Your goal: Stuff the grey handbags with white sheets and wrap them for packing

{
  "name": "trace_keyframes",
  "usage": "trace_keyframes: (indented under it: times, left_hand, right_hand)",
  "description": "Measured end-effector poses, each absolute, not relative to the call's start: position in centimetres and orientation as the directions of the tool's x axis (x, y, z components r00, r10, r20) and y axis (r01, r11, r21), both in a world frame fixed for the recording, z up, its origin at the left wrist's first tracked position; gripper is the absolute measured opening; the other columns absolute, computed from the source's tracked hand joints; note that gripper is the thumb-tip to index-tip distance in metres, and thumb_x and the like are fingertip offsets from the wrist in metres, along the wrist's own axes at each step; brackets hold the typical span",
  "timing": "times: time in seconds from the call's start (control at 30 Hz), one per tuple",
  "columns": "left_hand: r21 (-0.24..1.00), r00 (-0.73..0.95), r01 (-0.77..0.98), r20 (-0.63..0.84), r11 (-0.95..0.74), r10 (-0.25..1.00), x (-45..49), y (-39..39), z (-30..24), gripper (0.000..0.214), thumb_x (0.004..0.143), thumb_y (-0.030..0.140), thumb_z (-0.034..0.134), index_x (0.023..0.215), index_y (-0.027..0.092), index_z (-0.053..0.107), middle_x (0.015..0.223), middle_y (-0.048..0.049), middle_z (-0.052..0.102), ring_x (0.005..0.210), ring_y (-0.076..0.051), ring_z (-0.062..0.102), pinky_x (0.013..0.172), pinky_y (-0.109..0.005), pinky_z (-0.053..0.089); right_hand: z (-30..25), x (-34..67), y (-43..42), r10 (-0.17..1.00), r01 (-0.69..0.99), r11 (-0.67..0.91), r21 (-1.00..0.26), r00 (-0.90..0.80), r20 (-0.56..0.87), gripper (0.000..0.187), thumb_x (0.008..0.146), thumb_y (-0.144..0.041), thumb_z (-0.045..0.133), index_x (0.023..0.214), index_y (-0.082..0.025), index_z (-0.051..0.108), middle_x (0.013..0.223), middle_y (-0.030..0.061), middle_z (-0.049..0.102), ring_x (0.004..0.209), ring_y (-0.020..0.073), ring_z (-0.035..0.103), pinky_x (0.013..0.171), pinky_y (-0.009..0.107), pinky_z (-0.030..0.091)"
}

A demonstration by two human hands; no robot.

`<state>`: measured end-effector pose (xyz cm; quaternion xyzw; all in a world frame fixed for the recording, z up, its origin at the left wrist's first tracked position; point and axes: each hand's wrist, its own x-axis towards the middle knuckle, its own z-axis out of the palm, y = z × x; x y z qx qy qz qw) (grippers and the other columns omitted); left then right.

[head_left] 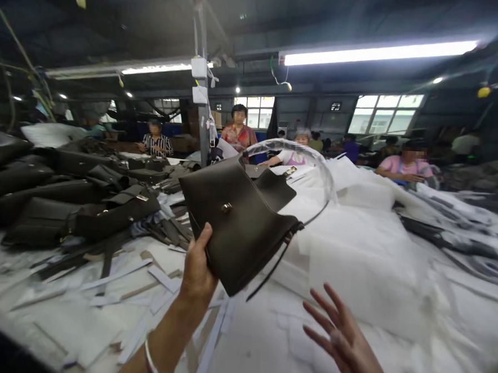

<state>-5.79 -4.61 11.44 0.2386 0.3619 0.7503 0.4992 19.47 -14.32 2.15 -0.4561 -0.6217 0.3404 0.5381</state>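
Observation:
My left hand (197, 270) grips the lower edge of a dark brown leather handbag (239, 219) and holds it up, tilted, above the table. The bag has a small metal clasp on its front, an open flap at the back and a strap wrapped in clear plastic arching over it. A thin dark cord hangs from its right corner. My right hand (341, 336) hovers below and to the right of the bag, fingers spread, holding nothing. A bangle sits on my left wrist.
A pile of similar dark bags (77, 194) covers the table's left side. White foam sheets and wrapping (367, 237) are heaped on the right. Paper strips (114, 279) litter the table front. Several people sit at the far side. A pole (202, 117) stands behind the bag.

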Motion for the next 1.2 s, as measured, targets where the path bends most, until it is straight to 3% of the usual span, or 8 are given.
trace_keyframes:
  times: [0.17, 0.33, 0.47, 0.6, 0.7, 0.8, 0.87, 1.2]
  left_hand:
    - [0.737, -0.155, -0.676, -0.145, 0.003, 0.977, 0.7, -16.8, 3.2, 0.07, 0.073, 0.041, 0.075, 0.136, 0.031, 0.047, 0.127, -0.0056, 0.066, 0.118, -0.03, 0.062, 0.096, -0.043, 0.054]
    - [0.766, 0.083, -0.585, -0.268, 0.265, 0.96, 3.7, -22.1, -5.5, 0.072, 0.064, 0.059, 0.079, 0.123, 0.022, 0.059, 0.114, -0.0116, 0.071, 0.117, -0.032, 0.062, 0.102, -0.041, 0.048]
    - [0.92, 0.505, -0.038, -0.319, 0.39, 0.802, 1.8, -24.3, -8.8, 0.052, 0.059, 0.059, 0.08, 0.098, 0.026, 0.069, 0.096, -0.0079, 0.074, 0.1, -0.032, 0.069, 0.091, -0.042, 0.051]
    - [0.938, 0.75, 0.298, -0.115, -0.178, 0.651, -2.2, -24.2, -5.0, 0.025, 0.084, 0.046, 0.063, 0.093, 0.025, 0.073, 0.091, -0.0058, 0.073, 0.086, -0.025, 0.069, 0.08, -0.037, 0.052]
    - [0.582, 0.616, 0.524, 0.244, -0.621, 0.749, -5.1, -21.6, -1.0, 0.035, 0.088, 0.027, 0.061, 0.123, 0.027, 0.063, 0.123, -0.0101, 0.066, 0.117, -0.029, 0.059, 0.099, -0.044, 0.045]
    - [0.266, 0.639, 0.664, 0.285, -0.699, 0.715, -6.7, -17.9, 0.6, 0.079, 0.075, 0.019, 0.074, 0.145, 0.03, 0.039, 0.151, -0.0106, 0.044, 0.141, -0.034, 0.035, 0.113, -0.056, 0.028]
    - [0.188, 0.661, 0.683, 0.252, -0.706, 0.707, -6.9, -15.7, 0.6, 0.091, 0.068, 0.013, 0.077, 0.147, 0.029, 0.034, 0.153, -0.0107, 0.04, 0.143, -0.034, 0.031, 0.114, -0.054, 0.028]
    - [0.096, 0.676, 0.694, 0.252, -0.713, 0.692, -4.9, -15.1, 1.1, 0.015, 0.084, 0.008, 0.051, 0.084, 0.021, 0.058, 0.085, -0.0038, 0.066, 0.081, -0.022, 0.06, 0.075, -0.037, 0.041]
  right_hand:
    - [4.3, 19.7, -15.4, 0.983, -0.351, 0.004, -0.936, 0.174, -0.061, 0.097, 0.071, -0.068, 0.07, 0.149, -0.026, 0.031, 0.139, 0.0136, 0.058, 0.122, 0.034, 0.059, 0.098, 0.049, 0.051]
    - [0.7, 23.3, -17.7, 0.966, -0.264, -0.201, -0.943, 0.107, -0.236, 0.072, 0.071, -0.059, 0.074, 0.128, -0.018, 0.058, 0.11, 0.0123, 0.073, 0.106, 0.0358, 0.068, 0.092, 0.048, 0.055]
    - [-1.2, 26.6, -17.2, 0.927, 0.141, -0.227, -0.964, 0.335, -0.169, 0.086, 0.061, -0.061, 0.075, 0.128, -0.011, 0.055, 0.123, 0.0198, 0.066, 0.111, 0.0383, 0.064, 0.098, 0.05, 0.05]
    - [2.1, 26.1, -18.5, 0.865, 0.603, -0.043, -0.797, 0.421, 0.272, 0.079, 0.074, -0.062, 0.061, 0.135, -0.013, 0.05, 0.135, 0.0197, 0.058, 0.117, 0.0358, 0.06, 0.097, 0.051, 0.049]
    - [4.3, 23.3, -21.4, 0.929, 0.797, 0.219, -0.562, 0.005, 0.369, 0.056, 0.082, -0.051, 0.061, 0.131, -0.025, 0.058, 0.132, 0.0103, 0.063, 0.121, 0.0314, 0.058, 0.104, 0.049, 0.046]
    - [3.4, 20.7, -23.3, 0.876, 0.833, 0.473, -0.286, -0.41, 0.254, 0.083, 0.063, -0.04, 0.08, 0.14, -0.028, 0.053, 0.146, 0.0103, 0.051, 0.134, 0.0391, 0.046, 0.113, 0.059, 0.034]
    - [1.6, 20.0, -23.3, 0.877, 0.866, 0.471, -0.166, -0.438, 0.2, 0.096, 0.057, -0.029, 0.082, 0.145, -0.027, 0.046, 0.152, 0.0124, 0.042, 0.136, 0.0421, 0.042, 0.112, 0.063, 0.033]
    - [0.7, 21.0, -21.1, 0.837, 0.871, 0.492, 0.014, -0.477, 0.27, 0.045, 0.072, -0.002, 0.053, 0.109, -0.021, 0.069, 0.098, 0.0044, 0.078, 0.082, 0.0215, 0.074, 0.075, 0.028, 0.059]
